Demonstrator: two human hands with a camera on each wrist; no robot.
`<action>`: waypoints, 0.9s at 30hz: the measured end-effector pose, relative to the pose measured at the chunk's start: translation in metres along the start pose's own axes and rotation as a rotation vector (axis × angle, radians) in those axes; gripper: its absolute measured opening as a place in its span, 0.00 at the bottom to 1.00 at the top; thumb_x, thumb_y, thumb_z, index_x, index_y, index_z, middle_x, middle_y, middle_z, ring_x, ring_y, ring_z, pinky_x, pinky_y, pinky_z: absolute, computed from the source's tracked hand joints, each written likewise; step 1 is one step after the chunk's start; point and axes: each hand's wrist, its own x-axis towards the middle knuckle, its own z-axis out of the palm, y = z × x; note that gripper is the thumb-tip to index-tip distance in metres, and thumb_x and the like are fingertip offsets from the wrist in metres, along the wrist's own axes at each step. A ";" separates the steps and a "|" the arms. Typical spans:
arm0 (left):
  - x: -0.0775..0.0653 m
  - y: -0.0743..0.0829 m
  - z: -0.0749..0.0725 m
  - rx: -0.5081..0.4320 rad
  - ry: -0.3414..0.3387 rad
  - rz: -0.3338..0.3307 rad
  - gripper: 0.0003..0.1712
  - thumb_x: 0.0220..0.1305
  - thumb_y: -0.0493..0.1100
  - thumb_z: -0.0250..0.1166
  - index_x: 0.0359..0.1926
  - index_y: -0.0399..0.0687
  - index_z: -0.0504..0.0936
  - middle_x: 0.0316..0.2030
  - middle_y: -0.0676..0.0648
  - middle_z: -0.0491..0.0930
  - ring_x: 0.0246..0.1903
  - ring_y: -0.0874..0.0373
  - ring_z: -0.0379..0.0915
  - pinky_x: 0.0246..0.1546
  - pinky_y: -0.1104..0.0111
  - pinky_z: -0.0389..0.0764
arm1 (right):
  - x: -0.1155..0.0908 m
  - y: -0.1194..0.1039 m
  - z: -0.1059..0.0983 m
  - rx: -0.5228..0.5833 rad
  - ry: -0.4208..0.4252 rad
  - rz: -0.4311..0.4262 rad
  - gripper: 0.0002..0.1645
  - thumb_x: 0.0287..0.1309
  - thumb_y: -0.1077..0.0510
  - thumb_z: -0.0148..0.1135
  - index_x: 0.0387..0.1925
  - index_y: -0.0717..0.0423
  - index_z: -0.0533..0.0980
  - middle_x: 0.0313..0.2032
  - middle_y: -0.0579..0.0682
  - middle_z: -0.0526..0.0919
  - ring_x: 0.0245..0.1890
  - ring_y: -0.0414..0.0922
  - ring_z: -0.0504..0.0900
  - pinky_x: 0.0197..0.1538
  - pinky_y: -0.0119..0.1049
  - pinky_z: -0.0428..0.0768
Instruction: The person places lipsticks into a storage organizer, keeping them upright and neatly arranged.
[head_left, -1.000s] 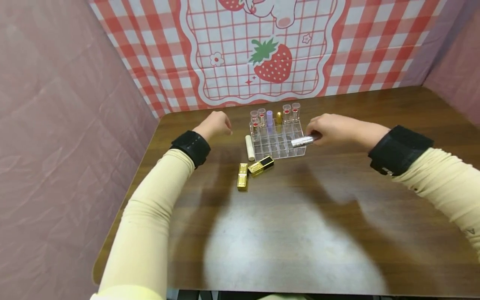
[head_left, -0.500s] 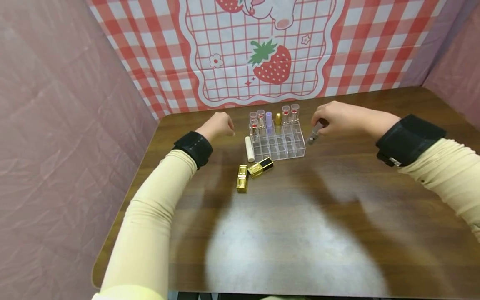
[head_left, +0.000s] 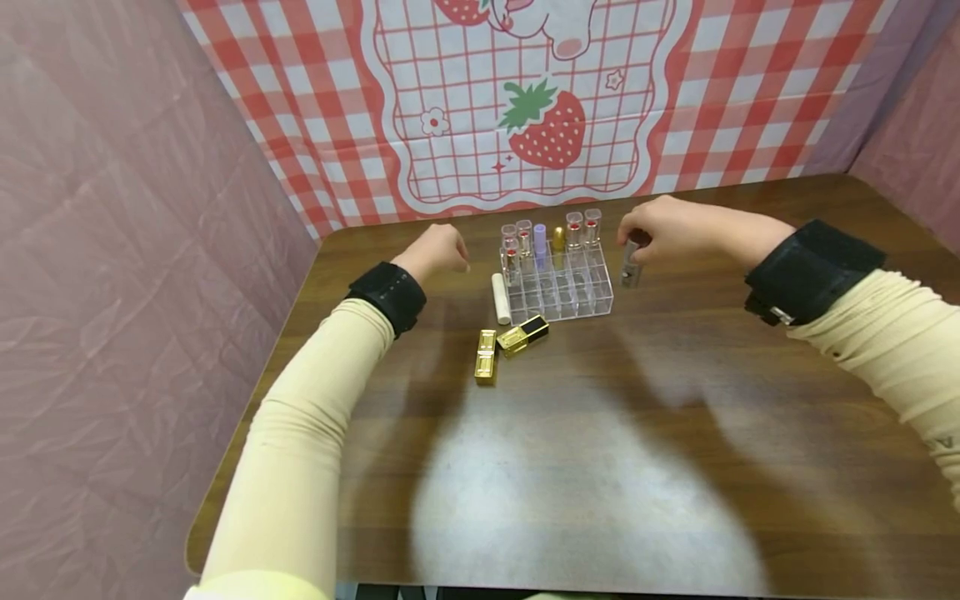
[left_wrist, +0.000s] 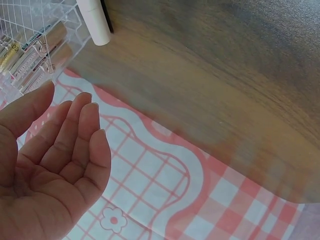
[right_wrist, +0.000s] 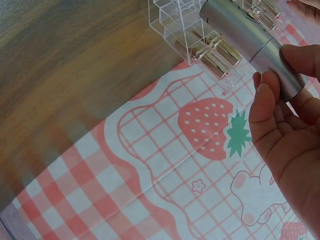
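My right hand (head_left: 667, 232) pinches a silver lipstick tube (head_left: 631, 270) near its top end. The tube hangs nearly upright just right of the clear lipstick rack (head_left: 597, 307). In the right wrist view, thumb and fingers grip one end of the matte silver tube (right_wrist: 239, 31), with small dark print on its side. Left of the rack hovers my left hand (head_left: 437, 250), its fingers loosely curved. The left wrist view shows that palm (left_wrist: 52, 200) holding nothing. Nearest to it lies a cream tube (head_left: 501, 298) along the rack's left side.
Several clear-capped lipsticks, a purple tube (head_left: 540, 237) and a gold bullet-shaped tube (head_left: 558, 238) stand in the rack's back part. In front of the rack lie a gold-and-black lipstick (head_left: 523, 336) and a gold lipstick (head_left: 486, 357). A checked strawberry cloth (head_left: 465, 100) hangs behind.
My right hand has moved back and slightly right from the rack's front right corner. The silver tube has swung from nearly level to nearly upright. My left hand has barely moved.
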 end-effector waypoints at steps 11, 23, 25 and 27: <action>0.002 -0.003 0.000 0.019 0.008 0.016 0.08 0.51 0.37 0.65 0.33 0.36 0.84 0.35 0.43 0.82 0.35 0.56 0.71 0.42 0.65 0.74 | 0.044 -0.015 -0.004 0.001 -0.011 -0.044 0.14 0.51 0.65 0.57 0.41 0.67 0.76 0.28 0.53 0.73 0.29 0.46 0.67 0.33 0.38 0.67; 0.004 0.006 0.008 0.052 -0.027 0.028 0.09 0.51 0.37 0.65 0.34 0.37 0.83 0.37 0.43 0.82 0.36 0.55 0.73 0.42 0.66 0.75 | 0.109 -0.048 0.017 -0.021 -0.024 -0.109 0.11 0.48 0.70 0.50 0.35 0.67 0.75 0.27 0.53 0.71 0.28 0.46 0.66 0.34 0.37 0.64; 0.003 0.006 0.009 0.047 -0.030 0.025 0.09 0.51 0.37 0.64 0.34 0.37 0.83 0.37 0.43 0.82 0.37 0.54 0.73 0.42 0.66 0.75 | 0.113 -0.048 0.021 -0.028 0.008 -0.125 0.10 0.46 0.72 0.49 0.31 0.66 0.75 0.25 0.53 0.71 0.27 0.46 0.66 0.33 0.37 0.64; 0.003 0.005 0.010 0.045 -0.030 0.021 0.09 0.51 0.38 0.65 0.34 0.37 0.83 0.37 0.43 0.82 0.37 0.54 0.73 0.43 0.66 0.74 | 0.116 -0.047 0.024 -0.026 0.025 -0.124 0.09 0.45 0.72 0.50 0.29 0.65 0.75 0.24 0.52 0.71 0.26 0.46 0.66 0.33 0.37 0.64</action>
